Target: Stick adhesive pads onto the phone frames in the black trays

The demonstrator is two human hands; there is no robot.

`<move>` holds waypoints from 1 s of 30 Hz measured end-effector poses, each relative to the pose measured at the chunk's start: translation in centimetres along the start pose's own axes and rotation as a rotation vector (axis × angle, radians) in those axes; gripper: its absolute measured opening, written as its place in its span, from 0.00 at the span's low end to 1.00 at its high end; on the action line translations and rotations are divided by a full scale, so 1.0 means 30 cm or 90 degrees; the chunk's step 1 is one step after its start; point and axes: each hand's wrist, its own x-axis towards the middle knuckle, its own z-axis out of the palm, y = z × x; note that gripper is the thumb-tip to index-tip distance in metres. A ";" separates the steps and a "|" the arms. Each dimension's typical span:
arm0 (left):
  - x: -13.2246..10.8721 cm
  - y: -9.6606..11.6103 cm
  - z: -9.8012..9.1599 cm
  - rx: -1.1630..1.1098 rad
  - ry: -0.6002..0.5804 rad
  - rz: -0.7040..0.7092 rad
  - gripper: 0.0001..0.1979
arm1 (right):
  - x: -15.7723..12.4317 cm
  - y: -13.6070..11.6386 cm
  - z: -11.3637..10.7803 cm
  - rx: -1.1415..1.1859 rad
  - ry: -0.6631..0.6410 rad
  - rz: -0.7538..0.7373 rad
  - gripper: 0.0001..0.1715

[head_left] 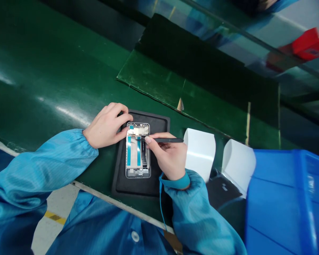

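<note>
Currently, left hand [105,125] half-closed, thumb against upper left edge of smartphone mid-frame [137,156], which lies flat on black rubber mat [159,124]. Right hand [170,157] pinches black spudger [170,140], its tip at the frame's upper section.
</note>
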 end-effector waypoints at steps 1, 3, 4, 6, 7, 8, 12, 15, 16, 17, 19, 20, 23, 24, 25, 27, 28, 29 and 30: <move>0.000 0.001 -0.001 0.000 0.001 -0.001 0.10 | 0.000 -0.002 0.001 -0.002 0.002 -0.003 0.09; 0.001 0.003 -0.002 -0.002 0.002 -0.002 0.10 | 0.000 -0.005 0.003 -0.007 0.005 -0.007 0.09; 0.001 0.003 -0.002 -0.002 0.001 -0.002 0.10 | 0.000 -0.005 0.004 -0.009 0.005 -0.008 0.09; 0.001 0.003 -0.002 -0.001 0.000 0.000 0.10 | 0.000 -0.004 0.004 -0.011 0.003 -0.011 0.08; 0.001 0.003 -0.002 0.000 0.000 0.000 0.10 | 0.000 -0.002 0.004 -0.013 0.002 -0.013 0.08; 0.001 0.003 -0.002 0.001 0.001 0.001 0.10 | 0.000 0.000 0.003 -0.014 0.002 -0.014 0.08; 0.000 0.002 -0.003 -0.001 0.001 0.002 0.10 | -0.001 0.003 0.000 -0.013 0.003 -0.016 0.08; 0.000 0.003 -0.004 -0.007 -0.001 -0.001 0.10 | -0.002 0.000 -0.002 -0.003 0.002 -0.016 0.08; 0.000 0.003 -0.004 -0.009 -0.002 -0.003 0.10 | -0.002 -0.001 -0.002 0.002 0.001 -0.016 0.08; 0.000 0.003 -0.005 -0.009 -0.001 -0.004 0.10 | -0.002 -0.002 -0.003 0.005 0.000 -0.016 0.08; 0.000 0.004 -0.005 -0.008 0.001 -0.003 0.10 | -0.002 -0.001 -0.002 0.005 0.000 -0.015 0.08; 0.000 0.004 -0.005 -0.006 0.001 -0.002 0.10 | -0.002 0.000 -0.002 0.001 -0.001 -0.014 0.08; 0.001 0.002 -0.004 -0.005 -0.002 0.001 0.10 | -0.001 0.002 -0.002 -0.012 -0.002 -0.011 0.09; 0.001 0.002 -0.004 -0.006 -0.002 0.002 0.10 | -0.001 0.003 -0.002 -0.014 -0.003 -0.011 0.09; 0.001 0.001 -0.004 -0.007 -0.001 0.002 0.10 | -0.001 0.003 -0.002 -0.014 -0.003 -0.012 0.09; 0.001 0.001 -0.004 -0.008 0.003 0.002 0.10 | -0.001 0.001 -0.002 -0.013 -0.003 -0.013 0.09; 0.001 0.002 -0.005 -0.007 0.004 0.001 0.10 | -0.001 0.000 -0.002 -0.011 -0.003 -0.013 0.09; 0.001 0.002 -0.005 -0.006 0.005 0.001 0.10 | -0.001 -0.001 -0.001 -0.007 -0.002 -0.012 0.09; 0.000 0.003 -0.005 -0.005 0.004 0.001 0.10 | -0.001 -0.002 -0.001 -0.002 -0.001 -0.010 0.09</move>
